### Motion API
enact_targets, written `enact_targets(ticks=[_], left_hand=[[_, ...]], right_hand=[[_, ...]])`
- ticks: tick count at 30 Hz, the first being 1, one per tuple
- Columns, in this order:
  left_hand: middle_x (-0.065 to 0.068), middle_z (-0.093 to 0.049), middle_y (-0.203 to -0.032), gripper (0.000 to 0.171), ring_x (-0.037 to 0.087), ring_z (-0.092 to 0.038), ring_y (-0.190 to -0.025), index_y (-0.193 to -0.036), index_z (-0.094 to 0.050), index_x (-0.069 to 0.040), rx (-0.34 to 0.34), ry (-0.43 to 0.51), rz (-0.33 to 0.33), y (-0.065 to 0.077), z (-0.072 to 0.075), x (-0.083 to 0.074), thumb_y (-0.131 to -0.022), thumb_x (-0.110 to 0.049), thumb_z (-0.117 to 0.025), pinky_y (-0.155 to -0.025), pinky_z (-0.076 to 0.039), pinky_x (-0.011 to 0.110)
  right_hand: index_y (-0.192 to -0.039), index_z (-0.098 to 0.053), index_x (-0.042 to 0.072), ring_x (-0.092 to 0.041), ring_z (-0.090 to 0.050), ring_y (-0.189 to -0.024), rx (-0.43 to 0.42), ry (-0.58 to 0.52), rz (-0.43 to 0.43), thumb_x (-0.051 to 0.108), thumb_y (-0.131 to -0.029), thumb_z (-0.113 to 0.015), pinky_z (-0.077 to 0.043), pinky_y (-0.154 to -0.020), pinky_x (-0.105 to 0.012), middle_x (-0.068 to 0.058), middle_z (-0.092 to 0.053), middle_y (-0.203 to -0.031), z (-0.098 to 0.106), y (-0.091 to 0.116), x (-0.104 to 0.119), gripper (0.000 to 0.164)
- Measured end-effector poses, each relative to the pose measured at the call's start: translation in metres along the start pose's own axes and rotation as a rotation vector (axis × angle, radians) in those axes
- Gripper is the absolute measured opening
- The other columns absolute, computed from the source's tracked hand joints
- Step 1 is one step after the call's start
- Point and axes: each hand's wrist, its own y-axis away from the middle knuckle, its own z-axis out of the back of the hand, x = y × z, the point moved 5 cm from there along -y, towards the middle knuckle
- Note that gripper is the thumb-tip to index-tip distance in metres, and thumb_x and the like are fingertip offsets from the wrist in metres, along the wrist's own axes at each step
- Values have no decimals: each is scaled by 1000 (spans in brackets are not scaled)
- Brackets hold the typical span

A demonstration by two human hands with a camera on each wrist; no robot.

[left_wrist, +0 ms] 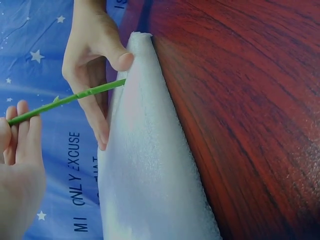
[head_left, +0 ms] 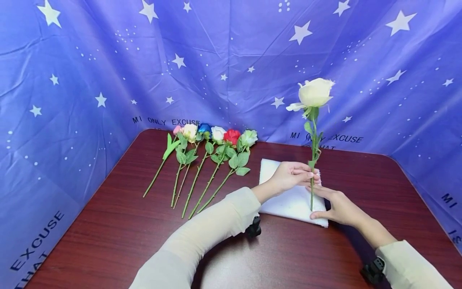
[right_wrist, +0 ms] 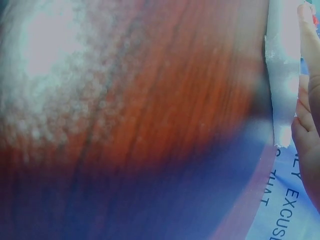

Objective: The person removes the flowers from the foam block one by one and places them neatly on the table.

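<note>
A tall white rose stands upright over a white foam slab on the table. My left hand pinches its green stem partway down, between thumb and fingers. In the left wrist view the stem runs down to the foam, its lower end meeting the top face. My right hand rests on the slab's right part, thumb and fingers spread around the foot of the stem. In the right wrist view only the edge of the right hand shows, beside the foam's side.
Several flowers lie in a row left of the slab: a pink tulip, a cream rose, a blue rose, another white rose, a red rose and a pale green rose. A starry blue curtain surrounds the table.
</note>
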Motion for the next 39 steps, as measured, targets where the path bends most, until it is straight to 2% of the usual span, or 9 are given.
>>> enact_targets(ticks=[7,14,19,25,30,39], left_hand=[[31,-68,-103,23,39,-68,-100,-107,-65,11,-93,-2,9,1,6,0,-87,0,-67,-77,-62,25],[30,-69,-99,21,36,-71,-94,-103,-67,9,-145,-20,-2,1,9,0,-85,-1,-70,-76,-62,25],[28,-71,-97,20,37,-71,-92,-100,-70,9,-208,-31,0,2,11,-1,-83,-2,-72,-74,-62,24],[31,-69,-97,20,41,-69,-94,-99,-69,11,-205,43,25,3,10,-3,-82,2,-72,-75,-62,26],[33,-68,-95,19,42,-69,-92,-97,-69,12,-214,62,6,2,9,-2,-81,3,-73,-72,-62,26],[33,-68,-96,18,43,-68,-92,-99,-68,15,-241,35,-39,0,9,-5,-84,6,-68,-76,-62,31]], right_hand=[[-127,-60,0,16,-25,-130,6,-15,-35,38,-62,-87,-14,-103,9,-25,-62,-127,0,1,-1,80],[-128,-59,0,19,-21,-131,14,-19,-40,36,-62,-87,-15,-104,9,-28,-61,-127,-1,1,-3,81],[-128,-60,1,17,-24,-131,9,-15,-31,36,-62,-88,-15,-104,9,-26,-62,-126,-1,0,-2,80],[-127,-61,1,18,-25,-130,-2,-17,-18,37,-61,-88,-15,-104,9,-23,-64,-125,0,0,-1,80],[-128,-60,0,19,-23,-130,-1,-8,-18,37,-61,-88,-15,-104,9,-23,-64,-125,0,0,-1,81],[-130,-59,3,14,-27,-131,5,-9,-31,38,-61,-88,-15,-104,9,-24,-63,-126,-1,1,-3,82]])
